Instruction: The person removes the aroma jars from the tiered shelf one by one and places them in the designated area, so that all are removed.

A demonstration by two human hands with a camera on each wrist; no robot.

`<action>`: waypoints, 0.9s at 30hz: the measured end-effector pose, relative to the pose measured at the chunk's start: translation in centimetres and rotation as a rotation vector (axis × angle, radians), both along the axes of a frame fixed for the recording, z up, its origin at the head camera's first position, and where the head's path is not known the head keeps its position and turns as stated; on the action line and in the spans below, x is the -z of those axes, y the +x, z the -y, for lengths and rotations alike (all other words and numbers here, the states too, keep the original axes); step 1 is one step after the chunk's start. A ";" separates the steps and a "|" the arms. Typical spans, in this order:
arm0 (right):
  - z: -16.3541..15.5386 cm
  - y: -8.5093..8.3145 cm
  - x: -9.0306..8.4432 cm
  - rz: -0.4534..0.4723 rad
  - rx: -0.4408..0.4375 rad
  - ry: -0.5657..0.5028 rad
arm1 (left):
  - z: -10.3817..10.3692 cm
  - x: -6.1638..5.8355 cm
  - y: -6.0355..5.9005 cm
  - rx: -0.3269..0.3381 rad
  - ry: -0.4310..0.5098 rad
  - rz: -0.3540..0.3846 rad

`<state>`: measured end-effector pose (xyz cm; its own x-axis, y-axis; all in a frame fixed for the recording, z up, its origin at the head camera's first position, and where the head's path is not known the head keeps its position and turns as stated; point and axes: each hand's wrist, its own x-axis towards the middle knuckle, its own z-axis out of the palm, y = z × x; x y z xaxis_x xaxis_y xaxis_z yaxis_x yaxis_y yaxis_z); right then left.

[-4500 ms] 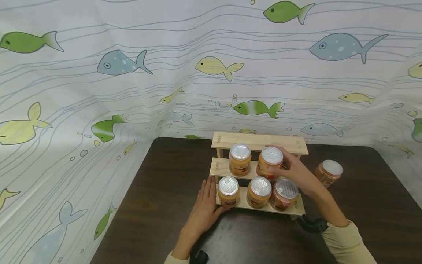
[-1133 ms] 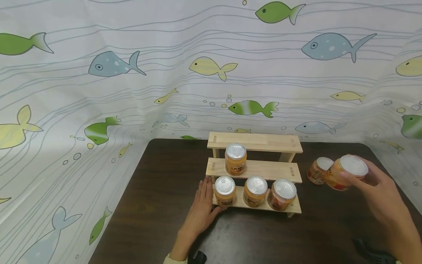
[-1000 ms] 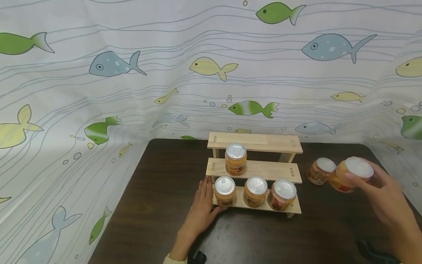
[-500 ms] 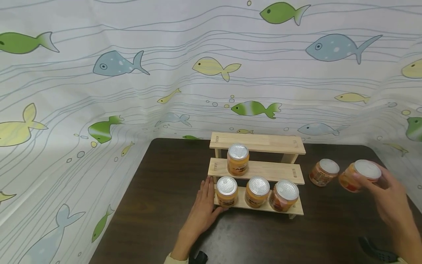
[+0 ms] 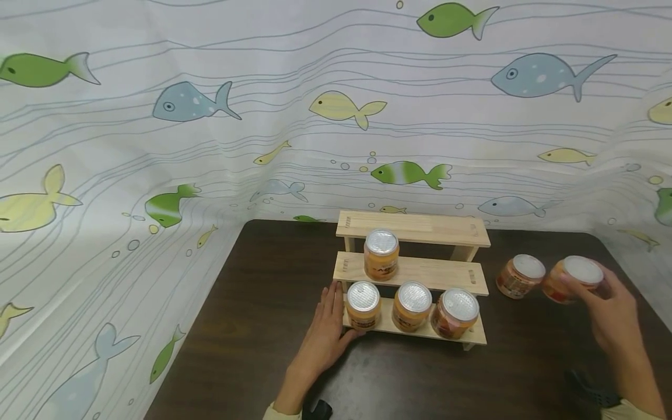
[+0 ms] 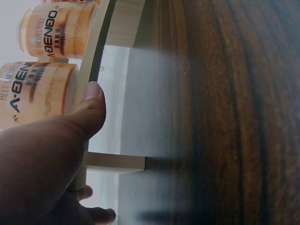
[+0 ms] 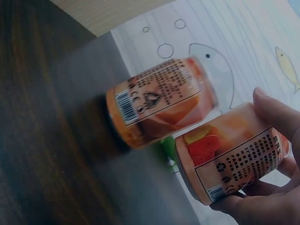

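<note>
My right hand (image 5: 616, 309) grips an orange jar (image 7: 229, 154) with a silvery lid, thumb on one side and fingers around the other. It is at the right of the table, just right of another orange jar (image 5: 518, 277) standing there. Whether the held jar touches the table I cannot tell. My left hand (image 5: 322, 338) rests against the left end of a three-step wooden rack (image 5: 415, 227), fingers straight along its side, thumb (image 6: 91, 105) against the lowest board's front edge. Three jars stand on the lowest step, the nearest a jar (image 5: 363, 306) beside that thumb.
One more jar (image 5: 381, 255) stands on the left part of the middle step. A dark wooden table (image 5: 236, 326) bears everything. Behind and beside it hangs a white fish-patterned sheet (image 5: 294, 70).
My right hand has taken the jar from the right of the middle step and carried it right, past the jar on the table. My left hand has stayed at the rack's left end.
</note>
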<state>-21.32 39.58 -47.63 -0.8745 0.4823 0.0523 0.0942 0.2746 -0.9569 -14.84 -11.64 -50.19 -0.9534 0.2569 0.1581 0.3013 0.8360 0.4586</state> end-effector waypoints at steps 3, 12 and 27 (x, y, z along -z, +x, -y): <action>-0.1 -0.2 0.7 -0.002 0.008 -0.020 | -0.1 0.0 -0.1 0.001 -0.004 0.003; -0.3 -0.4 1.9 -0.121 -0.057 -0.190 | -0.1 -0.1 0.1 0.004 0.008 0.027; -0.2 -0.7 2.8 -0.063 -0.069 -0.127 | -0.2 -0.3 0.2 -0.008 0.003 0.024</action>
